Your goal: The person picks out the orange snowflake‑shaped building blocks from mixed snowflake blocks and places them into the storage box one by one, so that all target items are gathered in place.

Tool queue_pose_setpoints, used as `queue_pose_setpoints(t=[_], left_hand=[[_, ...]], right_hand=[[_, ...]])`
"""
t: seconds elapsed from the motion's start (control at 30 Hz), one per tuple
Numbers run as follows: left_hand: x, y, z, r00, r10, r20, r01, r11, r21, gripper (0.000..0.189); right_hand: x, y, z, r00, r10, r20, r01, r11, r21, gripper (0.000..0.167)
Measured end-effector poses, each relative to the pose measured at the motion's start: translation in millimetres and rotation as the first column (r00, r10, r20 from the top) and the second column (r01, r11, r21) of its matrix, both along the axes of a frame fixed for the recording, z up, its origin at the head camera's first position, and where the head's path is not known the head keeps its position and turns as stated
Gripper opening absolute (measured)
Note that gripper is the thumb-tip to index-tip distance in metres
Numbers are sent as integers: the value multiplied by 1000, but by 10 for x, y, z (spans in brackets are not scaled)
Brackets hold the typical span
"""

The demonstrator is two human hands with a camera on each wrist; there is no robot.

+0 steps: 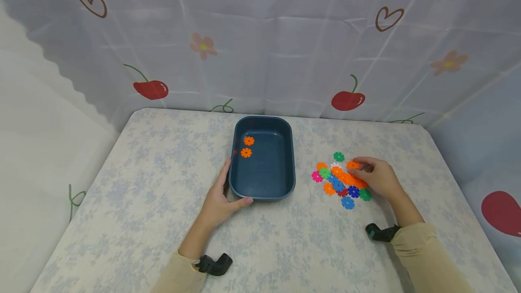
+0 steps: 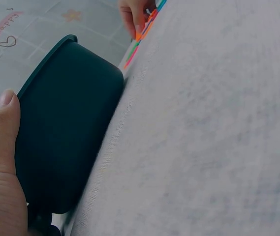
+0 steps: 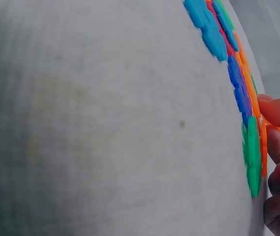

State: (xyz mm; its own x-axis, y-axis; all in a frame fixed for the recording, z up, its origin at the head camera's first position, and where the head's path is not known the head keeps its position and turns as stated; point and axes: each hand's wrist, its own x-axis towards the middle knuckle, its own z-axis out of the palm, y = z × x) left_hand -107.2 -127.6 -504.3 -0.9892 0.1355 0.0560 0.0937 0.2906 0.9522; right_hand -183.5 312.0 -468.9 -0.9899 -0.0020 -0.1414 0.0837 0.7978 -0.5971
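Note:
A dark blue rectangular tub (image 1: pixel 262 189) stands on the table with two orange snowflake discs (image 1: pixel 246 153) lying inside it on the left. My left hand (image 1: pixel 215 205) grips its near left corner, thumb at the front rim and fingers along the left side; the left wrist view shows the thumb against the tub's wall (image 2: pixel 71 118). To the right of the tub lies a loose heap of colourful snowflake discs (image 1: pixel 338 185). Over the heap's right edge, my right hand (image 1: pixel 378 177) pinches an orange snowflake disc (image 1: pixel 353 165) between thumb and fingertips.
A pale flower-patterned cloth covers the table (image 1: pixel 122 202). Behind it hangs a white curtain (image 1: pixel 264 44) printed with cherries and hearts. Black wrist mounts (image 1: pixel 215 265) sit on both forearms. A green disc (image 1: pixel 338 157) lies at the heap's far edge.

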Motion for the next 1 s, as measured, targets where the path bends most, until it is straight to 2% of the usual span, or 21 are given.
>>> queue_pose_setpoints(t=[0.3,0.5,0.8,1.0], left_hand=[[-1,-3,1,1000,0,-1,0,1000,8,116],[3,-2,5,1000,3,4,-3,1000,3,116],[2,2,16,1000,8,8,-8,1000,-2,116],[2,7,23,1000,9,7,-9,1000,-7,116]], right_hand=[[-2,-14,45,999,-38,18,38,999,-10,61],[-22,-46,98,998,-58,-3,58,998,-24,61],[-105,-161,188,996,-15,-85,12,999,-37,59],[-174,-301,257,993,13,-114,-20,998,-56,51]])
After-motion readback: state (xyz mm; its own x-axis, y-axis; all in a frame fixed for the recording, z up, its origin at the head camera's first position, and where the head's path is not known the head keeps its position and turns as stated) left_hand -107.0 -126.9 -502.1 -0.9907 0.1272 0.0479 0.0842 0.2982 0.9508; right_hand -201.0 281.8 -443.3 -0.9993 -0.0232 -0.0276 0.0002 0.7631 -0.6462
